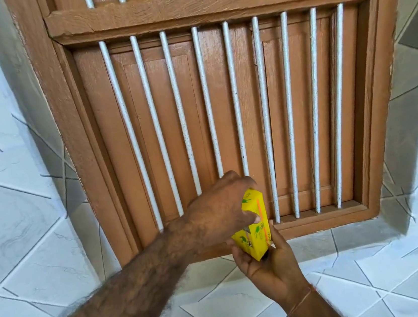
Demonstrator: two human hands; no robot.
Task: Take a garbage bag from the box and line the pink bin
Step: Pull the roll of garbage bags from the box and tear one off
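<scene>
Yellow cardboard, the box [253, 228] stands nearly upright at 5 o'clock, its long axis running from 6 to 12 o'clock and tipped slightly right. Left hand [220, 213] curls its fingers over the upper end; right hand [271, 269] cups and grips the lower end. Behind it: a brown wooden window [221, 98] with white bars [207, 100], set in grey-veined white wall tiles [20, 221].

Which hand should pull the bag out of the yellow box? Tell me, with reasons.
Left, probably. The left hand already curls over the top end of the yellow box, while the right hand cradles it from below, steadying it. No bag shows yet.
</scene>
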